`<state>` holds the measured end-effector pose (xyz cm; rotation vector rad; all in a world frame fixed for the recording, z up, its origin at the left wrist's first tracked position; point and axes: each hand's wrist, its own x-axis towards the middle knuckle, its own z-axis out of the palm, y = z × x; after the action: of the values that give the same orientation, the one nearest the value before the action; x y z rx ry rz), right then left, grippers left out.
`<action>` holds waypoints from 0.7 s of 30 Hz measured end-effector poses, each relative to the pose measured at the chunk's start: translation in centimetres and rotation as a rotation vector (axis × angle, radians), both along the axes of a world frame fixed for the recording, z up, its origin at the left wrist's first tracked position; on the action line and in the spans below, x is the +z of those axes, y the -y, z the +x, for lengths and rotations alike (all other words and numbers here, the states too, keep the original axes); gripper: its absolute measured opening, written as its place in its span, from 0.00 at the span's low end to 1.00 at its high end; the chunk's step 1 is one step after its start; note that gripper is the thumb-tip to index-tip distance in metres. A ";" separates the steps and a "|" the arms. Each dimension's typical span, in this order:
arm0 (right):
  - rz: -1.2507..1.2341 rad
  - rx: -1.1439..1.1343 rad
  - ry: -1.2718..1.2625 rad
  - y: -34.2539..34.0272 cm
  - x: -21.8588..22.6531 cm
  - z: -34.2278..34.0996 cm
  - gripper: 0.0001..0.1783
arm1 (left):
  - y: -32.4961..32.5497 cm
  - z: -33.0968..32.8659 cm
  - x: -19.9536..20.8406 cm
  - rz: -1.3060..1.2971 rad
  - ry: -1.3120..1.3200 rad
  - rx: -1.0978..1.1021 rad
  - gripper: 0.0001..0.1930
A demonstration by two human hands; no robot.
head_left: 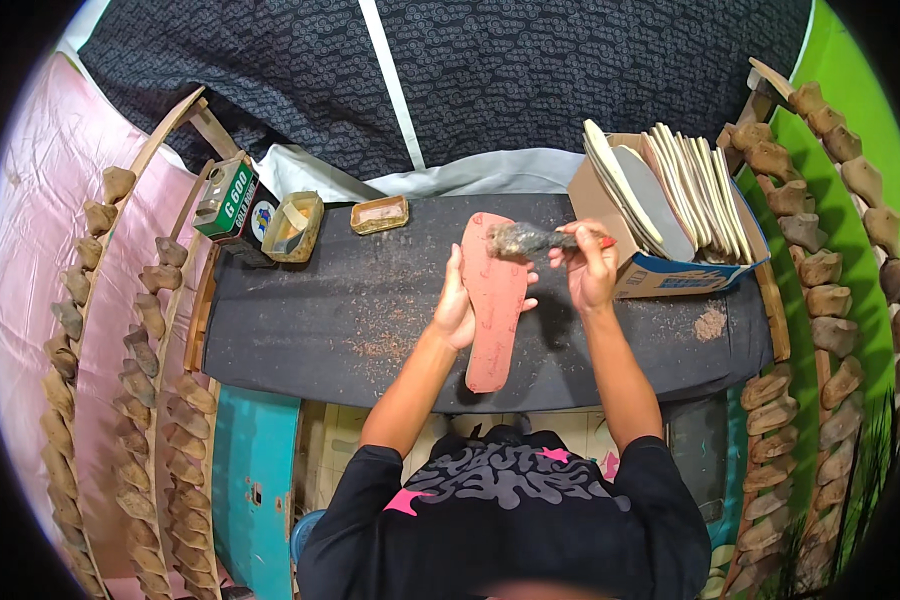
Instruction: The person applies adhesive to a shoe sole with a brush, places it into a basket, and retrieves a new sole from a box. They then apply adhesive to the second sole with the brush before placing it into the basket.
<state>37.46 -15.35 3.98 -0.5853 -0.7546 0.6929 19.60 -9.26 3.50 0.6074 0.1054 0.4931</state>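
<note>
My left hand [455, 312] holds a pinkish-red shoe sole [494, 310] upright from below, its fingers showing past the right edge. The sole's wide end points away from me and its narrow end toward me. In my right hand [592, 270] is a brush [545, 240], gripped by its handle, which has a red tip. A pale, crusted brush head lies over the upper right part of the sole's face. Whether it presses on the surface or hovers just above it is hard to tell.
At the table's [300, 330] back left stand a green glue tin [232, 205], a yellowish tub [293, 228] and a small shallow tray [380, 214]. A cardboard box [685, 280] of several soles stands at right. Crumbs lie scattered. Racks of shoe lasts [820, 270] flank both sides.
</note>
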 end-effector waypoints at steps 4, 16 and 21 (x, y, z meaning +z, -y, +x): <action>-0.103 0.277 0.023 2.0 -3.2 -1.8 0.09 | -1.3 -0.7 -0.4 -0.127 0.030 0.051 0.43; -0.043 0.083 0.110 2.1 -1.0 0.6 0.08 | -2.4 -0.6 -0.6 -0.092 0.081 0.038 0.43; -0.173 0.339 0.200 4.4 -3.2 -1.2 0.07 | -3.4 -0.6 -0.8 -0.208 0.156 0.012 0.43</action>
<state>36.26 -19.71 0.77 -0.6990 -0.9993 1.0308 19.00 -5.84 2.74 0.3635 0.0123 0.5323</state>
